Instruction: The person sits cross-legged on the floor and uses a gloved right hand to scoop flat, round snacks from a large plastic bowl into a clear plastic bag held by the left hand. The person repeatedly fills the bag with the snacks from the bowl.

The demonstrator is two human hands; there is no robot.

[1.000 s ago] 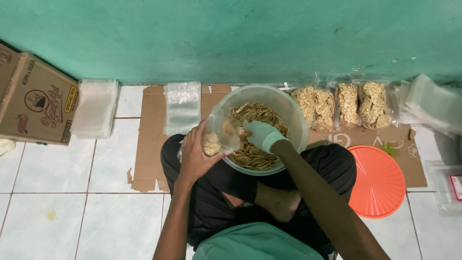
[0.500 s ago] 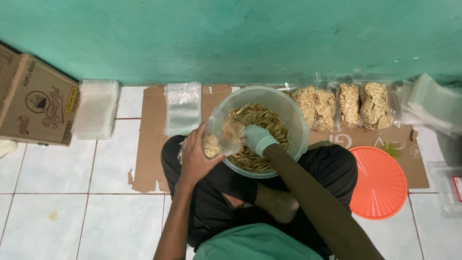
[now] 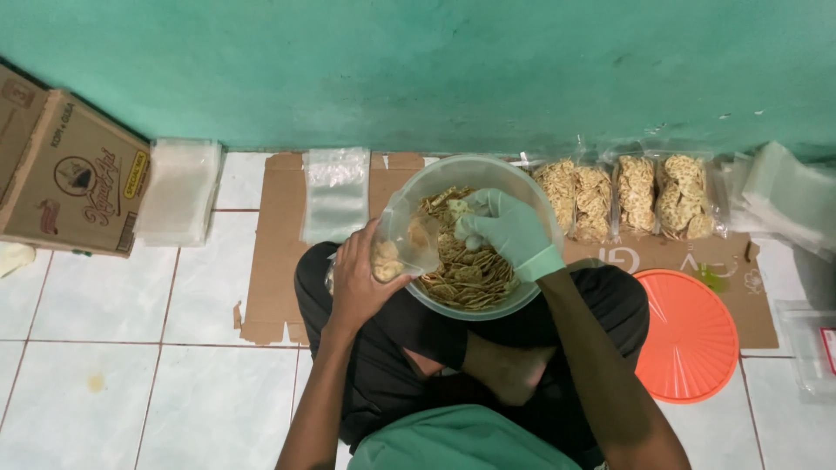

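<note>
**Head view: filling a clear bag from a bowl of crackers**

Seen from above, seated cross-legged on white floor tiles [image 3: 104, 296]. Left hand [image 3: 361, 283], bare, closed around a clear plastic bag [image 3: 409, 244] partly filled with pale crackers, bag mouth tilted toward 2 o'clock over the bowl rim. Right hand [image 3: 505, 231], in a pale green glove, fingers curled around a small clump of crackers just inside the bag mouth. Clear plastic bowl [image 3: 522, 187] resting on the lap at picture centre, holding brown crackers [image 3: 461, 274]. At 12 o'clock, a green wall [image 3: 418, 70]. At 1 to 2 o'clock, filled cracker bags [image 3: 636, 191] in a row on flattened cardboard [image 3: 270, 261]. At 3 o'clock, an orange round lid [image 3: 688, 335]. At 11 o'clock, a stack of empty bags [image 3: 335, 191]; at 10 o'clock, a second stack [image 3: 178, 191] beside a cardboard box [image 3: 70, 183].
</note>
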